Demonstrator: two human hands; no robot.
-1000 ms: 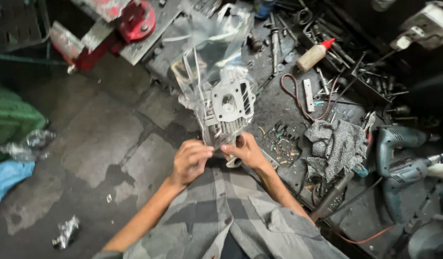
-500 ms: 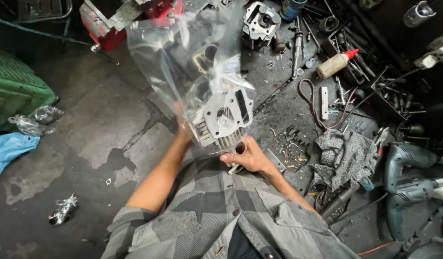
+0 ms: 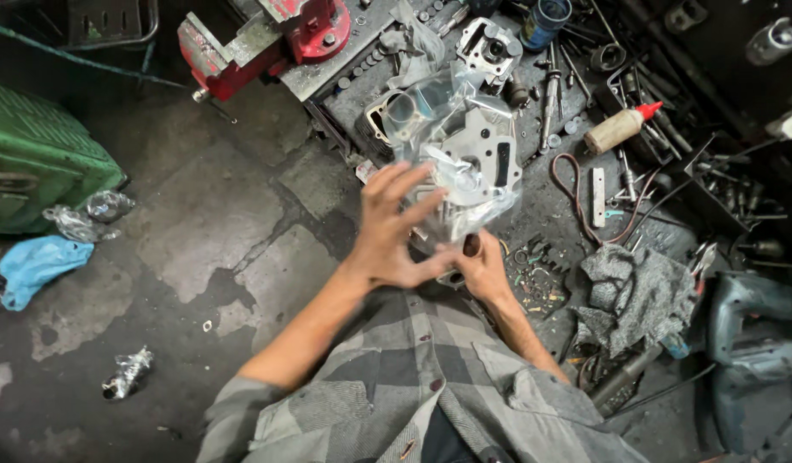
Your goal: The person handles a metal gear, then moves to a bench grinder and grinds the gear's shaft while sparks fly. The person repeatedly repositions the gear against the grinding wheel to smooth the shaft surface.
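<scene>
A grey metal engine cylinder (image 3: 475, 167) wrapped in a clear plastic bag (image 3: 430, 94) is held up over the workbench edge. My right hand (image 3: 480, 267) grips it from below. My left hand (image 3: 393, 230) lies against its left side with the fingers spread over the plastic. Both forearms come up from my grey checked shirt at the bottom of the view.
A dark workbench (image 3: 585, 146) holds a red vise (image 3: 272, 34), another engine part (image 3: 489, 45), a glue bottle (image 3: 619, 129), several tools and a grey rag (image 3: 634, 296). A blue power drill (image 3: 756, 330) lies at right. A green crate (image 3: 36, 163) and scraps sit on the concrete floor.
The bagged cylinder has come lower and the bag has sunk around it. My left hand has moved from behind the part to its left side, fingers now spread.
</scene>
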